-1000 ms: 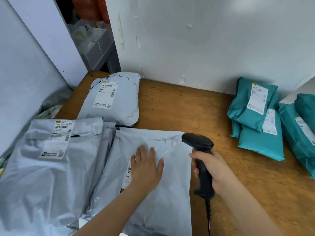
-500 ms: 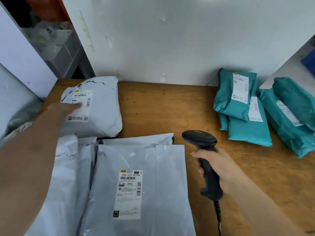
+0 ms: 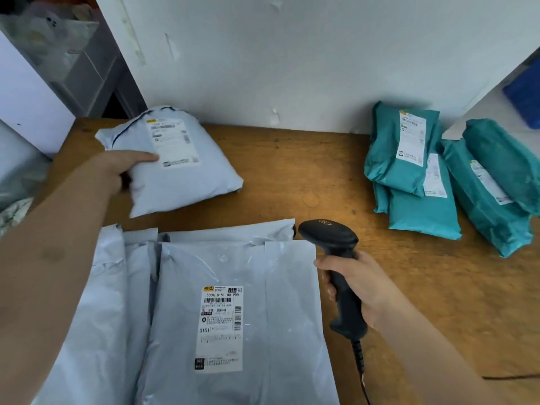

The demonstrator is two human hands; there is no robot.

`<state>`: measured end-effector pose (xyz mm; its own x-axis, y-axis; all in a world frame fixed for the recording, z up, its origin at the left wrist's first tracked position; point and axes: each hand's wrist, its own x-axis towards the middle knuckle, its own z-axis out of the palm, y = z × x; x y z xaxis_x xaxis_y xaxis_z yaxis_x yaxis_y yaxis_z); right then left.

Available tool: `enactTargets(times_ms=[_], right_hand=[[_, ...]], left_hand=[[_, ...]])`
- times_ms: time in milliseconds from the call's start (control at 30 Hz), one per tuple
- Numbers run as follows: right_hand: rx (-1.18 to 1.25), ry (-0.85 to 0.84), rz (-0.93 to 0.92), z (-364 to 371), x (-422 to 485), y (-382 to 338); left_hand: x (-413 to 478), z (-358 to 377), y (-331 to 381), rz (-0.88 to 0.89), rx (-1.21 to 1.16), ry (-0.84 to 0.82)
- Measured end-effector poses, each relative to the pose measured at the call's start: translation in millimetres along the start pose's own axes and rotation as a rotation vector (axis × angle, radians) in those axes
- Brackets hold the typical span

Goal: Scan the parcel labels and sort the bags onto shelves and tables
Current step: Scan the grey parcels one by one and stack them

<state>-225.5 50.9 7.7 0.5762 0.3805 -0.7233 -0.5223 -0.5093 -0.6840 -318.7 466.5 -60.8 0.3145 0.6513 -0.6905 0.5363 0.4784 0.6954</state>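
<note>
Head view: my wooden table (image 3: 292,176).
Left hand (image 3: 117,168): I grip the plump grey bag (image 3: 187,182) at ten o'clock, thumb beside its label.
Right hand (image 3: 362,285): wrapped round the scanner (image 3: 336,252), four o'clock.
Flat grey bag (image 3: 233,264): six o'clock, label up.
Teal bags (image 3: 423,211): two o'clock, overlapping.

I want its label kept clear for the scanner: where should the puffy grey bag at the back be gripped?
Take the grey bag by its left edge, from the left, thumb on top. Its label faces up mid-bag, so a side pinch should leave it uncovered. The left hand grips there.
</note>
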Motion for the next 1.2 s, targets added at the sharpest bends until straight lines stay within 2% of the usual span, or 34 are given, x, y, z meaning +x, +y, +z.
enactTargets(times_ms=[100, 267, 467, 633, 733, 867, 1067, 1200], right_hand=[[0.017, 0.01, -0.015, 2, -7, 0], [0.121, 0.081, -0.021, -6, -26, -4], [0.242, 0.101, -0.12, -34, -55, -8], [0.352, 0.113, -0.181, -78, -76, 3], [0.357, 0.159, -0.116, -108, -83, 25], [0.3, 0.165, 0.018, -140, -88, 67], [0.2, 0.116, 0.007, -145, -87, 86], [0.118, 0.079, 0.005, -133, -88, 87]], left_hand=[[-28, 30, 19, 0.064, -0.034, -0.027], [-78, 71, 7, 0.168, -0.295, -0.127], [-175, 139, -67, 0.18, -0.444, -0.369], [-247, 214, -145, 0.042, -0.387, -0.491], [-263, 250, -198, -0.055, -0.269, -0.438], [-256, 266, -241, -0.044, -0.08, -0.319], [-252, 265, -241, -0.061, -0.085, -0.353], [-252, 269, -251, -0.072, -0.118, -0.29]])
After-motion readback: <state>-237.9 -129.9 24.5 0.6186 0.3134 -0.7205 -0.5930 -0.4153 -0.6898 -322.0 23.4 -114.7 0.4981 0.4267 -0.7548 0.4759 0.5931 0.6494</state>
